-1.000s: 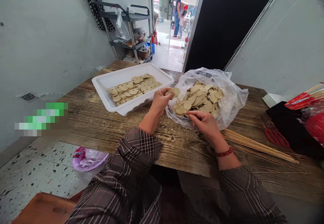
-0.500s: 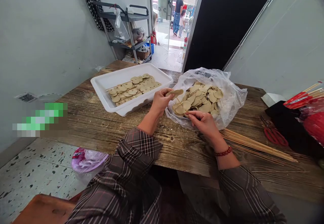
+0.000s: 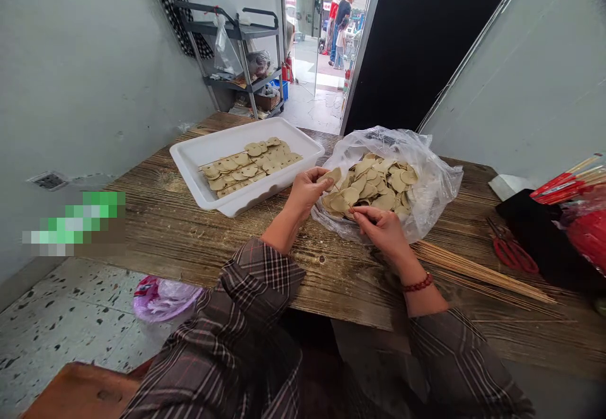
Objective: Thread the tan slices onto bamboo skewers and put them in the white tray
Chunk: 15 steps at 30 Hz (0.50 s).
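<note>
My left hand (image 3: 305,193) has its fingers closed on a flat, round beige slice (image 3: 333,177) that looks like tofu skin or dough; its exact kind is unclear. A thin bamboo skewer (image 3: 350,206) is pinched between thumb and fingers of my right hand (image 3: 384,228), slanting up towards that slice. Whether it pierces the slice is hard to see. Just behind both hands, a heap of similar slices (image 3: 372,182) fills an open clear plastic bag (image 3: 438,173). To the left, a white tray (image 3: 192,185) holds rows of threaded slices (image 3: 253,165).
Loose bamboo skewers (image 3: 492,275) lie on the wooden table (image 3: 331,280) right of my right hand. Beyond them are red-handled scissors (image 3: 514,255) and a black box (image 3: 544,236) with red-wrapped sticks. A shelf cart (image 3: 241,34) stands behind the table, near a doorway with people outside.
My left hand has shifted slightly right, towards my right hand, and the slice in it now tilts more upright. My right hand stays nearly in place. People outside have moved.
</note>
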Available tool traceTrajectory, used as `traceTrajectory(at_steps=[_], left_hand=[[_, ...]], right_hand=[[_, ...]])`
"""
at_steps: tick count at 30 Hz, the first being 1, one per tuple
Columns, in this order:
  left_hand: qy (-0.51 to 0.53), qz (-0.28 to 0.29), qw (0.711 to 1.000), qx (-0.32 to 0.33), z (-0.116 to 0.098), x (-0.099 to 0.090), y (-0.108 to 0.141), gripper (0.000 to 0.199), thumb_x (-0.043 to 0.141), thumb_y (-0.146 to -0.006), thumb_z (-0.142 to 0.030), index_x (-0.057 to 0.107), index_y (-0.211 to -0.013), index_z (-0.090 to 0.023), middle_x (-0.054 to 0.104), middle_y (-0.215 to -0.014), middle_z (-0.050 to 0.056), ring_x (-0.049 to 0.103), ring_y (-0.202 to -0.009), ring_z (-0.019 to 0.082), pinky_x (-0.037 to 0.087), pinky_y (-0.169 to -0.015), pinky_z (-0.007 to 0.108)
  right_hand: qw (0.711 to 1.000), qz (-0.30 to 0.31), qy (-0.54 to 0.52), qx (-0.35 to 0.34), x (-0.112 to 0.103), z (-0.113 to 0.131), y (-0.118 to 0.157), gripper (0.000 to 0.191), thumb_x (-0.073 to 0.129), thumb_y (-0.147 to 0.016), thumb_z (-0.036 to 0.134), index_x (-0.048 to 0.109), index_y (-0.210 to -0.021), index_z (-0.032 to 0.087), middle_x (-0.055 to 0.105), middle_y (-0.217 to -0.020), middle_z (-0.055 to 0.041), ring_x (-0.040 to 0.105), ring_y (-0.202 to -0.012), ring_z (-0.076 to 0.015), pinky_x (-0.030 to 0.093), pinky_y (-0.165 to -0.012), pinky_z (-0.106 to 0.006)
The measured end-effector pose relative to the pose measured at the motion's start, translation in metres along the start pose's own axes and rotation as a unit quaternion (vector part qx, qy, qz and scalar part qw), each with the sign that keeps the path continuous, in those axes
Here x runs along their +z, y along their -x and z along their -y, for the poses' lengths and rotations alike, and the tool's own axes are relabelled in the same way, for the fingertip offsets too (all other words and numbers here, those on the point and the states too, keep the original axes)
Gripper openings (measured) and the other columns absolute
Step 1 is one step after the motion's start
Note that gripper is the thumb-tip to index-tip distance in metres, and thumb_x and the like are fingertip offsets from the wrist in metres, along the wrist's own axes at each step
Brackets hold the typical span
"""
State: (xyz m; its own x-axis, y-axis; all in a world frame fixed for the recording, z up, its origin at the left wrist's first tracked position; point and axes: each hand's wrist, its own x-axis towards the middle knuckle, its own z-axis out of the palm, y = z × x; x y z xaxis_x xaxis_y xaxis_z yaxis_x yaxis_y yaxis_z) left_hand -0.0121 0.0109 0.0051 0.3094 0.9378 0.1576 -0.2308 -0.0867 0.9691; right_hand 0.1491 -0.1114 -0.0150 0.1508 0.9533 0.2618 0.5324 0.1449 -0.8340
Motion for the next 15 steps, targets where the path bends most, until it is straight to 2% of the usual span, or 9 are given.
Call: traceTrajectory(at_steps=[5,10,15], left_hand=[[0.058,-0.019,0.997,-0.036,0.0,-0.0026,-0.001,0.024,0.078,-0.058,-0.027,0.066,-0.075,-0.015,0.059,-0.064,-0.002,0.045,-0.054,0.006,0.029,-0.049,0.021],[0.111,-0.014,0.991,-0.077,-0.0019,-0.0037,-0.0014,0.029,0.081,-0.054,-0.026,0.066,-0.077,-0.015,0.064,-0.068,0.0,0.051,-0.056,0.008,0.027,-0.047,0.02],[0.134,-0.026,0.987,-0.084,-0.0039,-0.0029,-0.0013,0.023,0.078,-0.059,-0.025,0.066,-0.076,-0.015,0.064,-0.068,0.001,0.052,-0.056,0.008,0.027,-0.047,0.02]], right_hand=[[1.0,-0.011,-0.008,0.008,0.0,-0.0009,0.0001,0.034,0.059,-0.085,0.039,0.077,-0.099,0.015,0.066,-0.059,-0.0013,0.055,-0.049,-0.0128,0.043,-0.051,-0.025],[0.999,-0.03,-0.011,0.0,0.0004,0.0014,0.0004,0.034,0.059,-0.084,0.038,0.078,-0.1,0.015,0.067,-0.061,-0.002,0.055,-0.05,-0.0126,0.043,-0.051,-0.025],[0.999,-0.035,-0.011,0.003,0.0002,0.0037,0.0003,0.033,0.06,-0.084,0.04,0.078,-0.097,0.015,0.068,-0.06,-0.002,0.055,-0.051,-0.0128,0.045,-0.053,-0.025]])
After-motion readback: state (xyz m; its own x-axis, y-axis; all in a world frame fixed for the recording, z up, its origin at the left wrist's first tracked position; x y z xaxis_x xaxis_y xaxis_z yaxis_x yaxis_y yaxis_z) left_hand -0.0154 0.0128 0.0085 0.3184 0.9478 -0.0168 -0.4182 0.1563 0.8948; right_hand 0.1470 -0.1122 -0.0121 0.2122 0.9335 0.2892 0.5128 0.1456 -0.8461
